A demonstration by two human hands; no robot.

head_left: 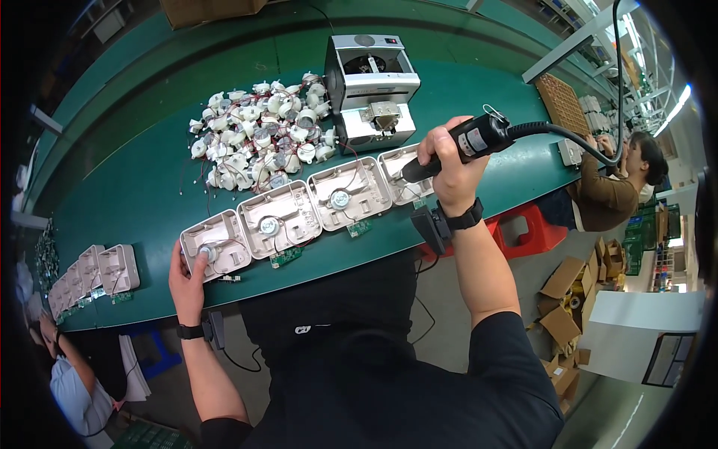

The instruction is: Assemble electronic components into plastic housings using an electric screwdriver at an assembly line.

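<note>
My right hand [455, 168] is wrapped round a black electric screwdriver [479, 138], whose corded end points up and right. Its lower end is over the rightmost white plastic housing [407, 161] of a row; the tip is hard to make out. At the row's left end, my left hand [187, 280] grips another white housing [228, 258], fingers outside its left wall, thumb inside by a small round motor [209, 254]. Between them lie two more open housings [295, 206] [366, 176], each with a round motor, thin wires and a green circuit board [285, 257] at its front edge.
Behind the row is a heap of white motors [262, 135] with red wires. A silver-and-black screw feeder [372, 93] stands beside it. More housings [118, 268] are at the far left, near another person. A co-worker [617, 183] sits far right, past a red stool [527, 232].
</note>
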